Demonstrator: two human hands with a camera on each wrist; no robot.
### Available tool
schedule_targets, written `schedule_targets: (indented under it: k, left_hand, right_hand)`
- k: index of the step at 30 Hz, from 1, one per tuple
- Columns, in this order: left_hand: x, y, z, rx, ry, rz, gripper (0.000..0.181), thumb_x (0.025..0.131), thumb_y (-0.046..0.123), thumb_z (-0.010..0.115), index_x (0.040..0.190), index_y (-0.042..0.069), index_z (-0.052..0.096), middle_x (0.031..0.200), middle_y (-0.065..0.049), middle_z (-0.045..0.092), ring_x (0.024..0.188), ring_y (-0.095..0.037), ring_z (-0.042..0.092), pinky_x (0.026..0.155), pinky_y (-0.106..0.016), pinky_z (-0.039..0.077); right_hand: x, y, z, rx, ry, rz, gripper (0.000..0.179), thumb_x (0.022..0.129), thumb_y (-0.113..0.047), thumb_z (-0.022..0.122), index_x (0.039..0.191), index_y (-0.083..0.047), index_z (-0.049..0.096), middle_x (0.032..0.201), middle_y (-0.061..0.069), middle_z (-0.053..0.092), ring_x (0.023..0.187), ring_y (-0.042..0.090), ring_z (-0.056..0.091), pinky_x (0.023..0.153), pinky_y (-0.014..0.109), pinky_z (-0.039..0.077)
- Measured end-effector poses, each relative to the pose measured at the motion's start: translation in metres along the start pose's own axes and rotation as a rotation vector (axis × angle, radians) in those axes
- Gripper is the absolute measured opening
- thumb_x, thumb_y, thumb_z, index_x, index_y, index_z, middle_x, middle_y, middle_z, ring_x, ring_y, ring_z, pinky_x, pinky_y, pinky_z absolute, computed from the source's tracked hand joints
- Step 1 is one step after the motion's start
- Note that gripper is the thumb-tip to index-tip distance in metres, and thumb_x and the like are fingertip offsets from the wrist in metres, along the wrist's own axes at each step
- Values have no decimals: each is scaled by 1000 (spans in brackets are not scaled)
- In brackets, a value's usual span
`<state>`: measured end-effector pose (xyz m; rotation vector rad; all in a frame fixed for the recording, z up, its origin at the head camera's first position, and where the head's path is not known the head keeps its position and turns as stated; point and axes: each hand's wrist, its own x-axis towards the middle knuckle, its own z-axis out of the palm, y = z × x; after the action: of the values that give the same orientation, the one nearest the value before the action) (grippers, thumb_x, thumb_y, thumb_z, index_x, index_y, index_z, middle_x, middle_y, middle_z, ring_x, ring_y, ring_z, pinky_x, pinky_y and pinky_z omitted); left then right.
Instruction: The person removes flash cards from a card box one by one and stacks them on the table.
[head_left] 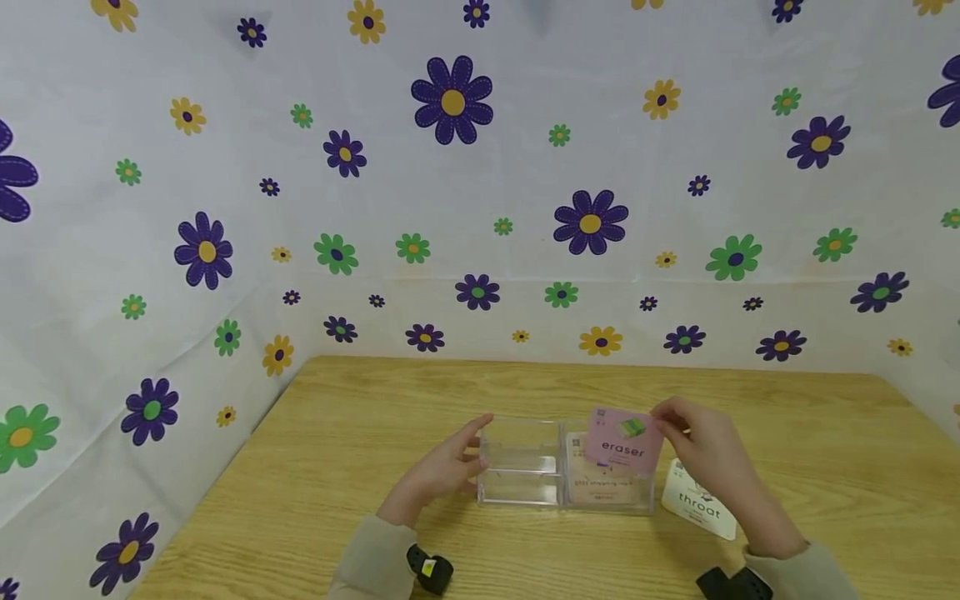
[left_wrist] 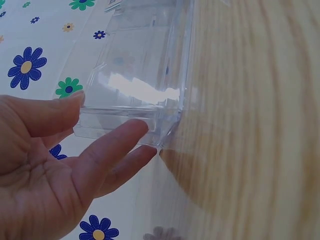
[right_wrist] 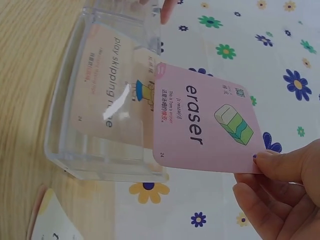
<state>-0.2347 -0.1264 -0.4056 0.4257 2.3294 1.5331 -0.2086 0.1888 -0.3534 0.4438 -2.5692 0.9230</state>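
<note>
A clear plastic box (head_left: 521, 489) with two sections stands on the table. My left hand (head_left: 444, 467) touches its left end, thumb on the upper edge and fingers along the end wall, as the left wrist view shows. Between thumb and fingers my right hand (right_wrist: 280, 185) pinches the corner of a pink "eraser" flashcard (right_wrist: 205, 120). That card is held tilted at the top of the box's right section, partly over a cream "play skipping rope" flashcard (right_wrist: 107, 85) that stands inside. The left section shows no cards.
A "throat" flashcard (head_left: 697, 500) lies on the wooden table (head_left: 300, 517), to the right of the box beneath my right forearm. Behind the table hangs a white cloth (head_left: 517, 175) with printed flowers.
</note>
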Motion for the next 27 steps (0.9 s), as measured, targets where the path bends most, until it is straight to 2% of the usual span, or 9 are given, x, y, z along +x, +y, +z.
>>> schedule_targets:
  k: [6, 10, 14, 21, 27]
  left_hand:
    - [1, -1, 0, -5, 1, -3, 58, 91, -1, 44, 141, 14, 20, 130, -30, 27, 112, -44, 38, 70, -40, 50]
    - [2, -2, 0, -7, -1, 1, 57, 91, -1, 44, 141, 13, 20, 130, -30, 27, 111, -44, 39, 70, -40, 51]
    - [2, -2, 0, -11, -2, 3, 58, 91, -1, 44, 141, 13, 20, 129, -30, 27, 111, -43, 40, 69, -40, 51]
    - [4, -2, -1, -15, -6, 5, 58, 91, -1, 43, 141, 13, 19, 129, -29, 27, 111, -44, 39, 70, -40, 51]
    - [2, -1, -1, -14, -12, -2, 58, 92, -1, 43, 142, 14, 18, 131, -30, 26, 113, -45, 38, 71, -40, 50]
  right_hand:
    - [0, 4, -8, 0, 10, -18, 8, 81, 6, 57, 87, 2, 60, 81, 13, 63, 71, 25, 61, 60, 35, 51]
    - [0, 10, -16, 8, -32, -7, 7, 82, 6, 57, 87, 2, 59, 79, 11, 62, 69, 22, 60, 58, 30, 50]
    - [2, 19, -25, 19, -102, 36, 5, 82, 5, 56, 87, 4, 59, 79, 10, 61, 68, 20, 58, 55, 25, 49]
    - [2, 38, -42, 36, -198, 118, 6, 83, 5, 55, 87, 5, 59, 81, 11, 58, 70, 22, 58, 56, 26, 50]
    - [-1, 48, -53, -25, -235, 175, 7, 82, 4, 57, 87, 4, 61, 82, 11, 58, 70, 21, 57, 57, 28, 51]
